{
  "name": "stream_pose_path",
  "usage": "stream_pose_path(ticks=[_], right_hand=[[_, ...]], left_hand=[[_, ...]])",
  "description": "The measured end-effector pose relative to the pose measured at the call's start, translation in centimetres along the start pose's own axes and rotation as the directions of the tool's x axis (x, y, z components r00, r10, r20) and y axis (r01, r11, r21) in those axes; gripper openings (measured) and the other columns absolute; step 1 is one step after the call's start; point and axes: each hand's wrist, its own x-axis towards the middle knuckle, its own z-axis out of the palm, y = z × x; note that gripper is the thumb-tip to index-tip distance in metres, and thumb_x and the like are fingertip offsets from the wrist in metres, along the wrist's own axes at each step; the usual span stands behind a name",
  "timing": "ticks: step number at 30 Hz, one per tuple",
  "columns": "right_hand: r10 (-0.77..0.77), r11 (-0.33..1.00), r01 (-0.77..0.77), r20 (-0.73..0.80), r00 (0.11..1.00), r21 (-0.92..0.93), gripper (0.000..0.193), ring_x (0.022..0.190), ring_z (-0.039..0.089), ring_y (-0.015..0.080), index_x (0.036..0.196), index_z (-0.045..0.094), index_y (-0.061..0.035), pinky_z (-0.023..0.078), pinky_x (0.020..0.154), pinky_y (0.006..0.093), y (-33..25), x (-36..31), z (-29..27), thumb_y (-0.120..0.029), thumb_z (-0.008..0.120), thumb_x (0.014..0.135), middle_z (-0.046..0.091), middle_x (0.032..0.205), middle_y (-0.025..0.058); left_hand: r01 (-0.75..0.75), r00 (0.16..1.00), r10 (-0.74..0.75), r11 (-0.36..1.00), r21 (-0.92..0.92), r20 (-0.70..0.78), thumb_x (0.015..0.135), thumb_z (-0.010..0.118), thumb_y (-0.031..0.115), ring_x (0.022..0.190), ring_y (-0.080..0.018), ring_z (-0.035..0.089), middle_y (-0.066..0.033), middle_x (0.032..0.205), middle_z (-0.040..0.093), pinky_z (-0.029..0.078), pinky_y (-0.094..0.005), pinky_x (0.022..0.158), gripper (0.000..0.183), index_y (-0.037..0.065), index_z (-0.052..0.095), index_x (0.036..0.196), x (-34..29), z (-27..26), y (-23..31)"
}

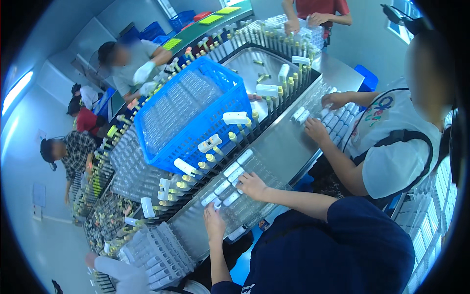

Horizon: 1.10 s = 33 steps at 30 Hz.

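Note:
My left hand (214, 223) is at the near-left end of a clear plastic blister tray (252, 196) on the metal table. Its fingertips are closed on a small white plastic casing (217, 203). Rows of rounded white casings (222, 186) lie in the tray's left part. My right hand (252, 186) rests over these rows, fingers stretched out and touching the casings by the tray's middle. Whether anything sits under its fingertips is hidden.
Beyond the tray, a conveyor with upright yellow-tipped holders (210, 158) carries more white casings. A blue basket (196, 112) of clear trays stands over it. To my right, a co-worker's hands (318, 130) handle casings; stacked grey trays (159, 257) stand left, beside another person's sleeve.

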Motion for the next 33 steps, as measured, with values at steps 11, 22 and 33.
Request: stream_pose_path(ticks=[11,22,33], right_hand=[[0.055,0.868,0.010,-0.117,0.992,0.497,0.032,0.116,0.068,0.0433,0.135,0.059,-0.0055,0.051,0.104,0.0563,0.7,-1.8,-3.2,-0.021,0.062,0.107,0.071,0.120,0.0220],[0.576,0.172,-0.319,0.168,0.800,0.932,0.042,0.089,0.079,0.0257,0.137,0.054,0.0019,0.063,0.077,0.0399,5.6,-9.9,-7.9,-0.028,0.066,0.111,0.074,0.108,0.0185],[0.933,0.296,-0.066,-0.274,0.233,0.953,0.051,0.094,0.080,0.0302,0.131,0.059,0.0037,0.064,0.077,0.0402,25.9,1.1,-17.9,-0.034,0.077,0.103,0.076,0.110,0.0196]], left_hand=[[0.055,0.936,-0.257,0.781,-0.622,-0.240,0.109,0.062,0.010,0.074,-0.0200,0.066,-0.0194,0.110,0.069,0.057,-0.0378,0.076,0.048,-0.002,0.051,0.154,4.2,-5.4,9.8],[0.021,0.964,-0.130,0.907,-0.421,-0.233,0.106,0.071,0.027,0.098,-0.0445,0.077,-0.0277,0.107,0.077,0.059,-0.0482,0.084,0.037,0.004,0.067,0.136,2.2,5.3,8.3],[0.255,0.901,-0.423,0.696,-0.672,-0.097,0.109,0.068,0.028,0.068,-0.0225,0.074,-0.0134,0.079,0.075,0.056,-0.0397,0.062,0.029,0.002,0.070,0.121,2.2,8.9,3.8]])
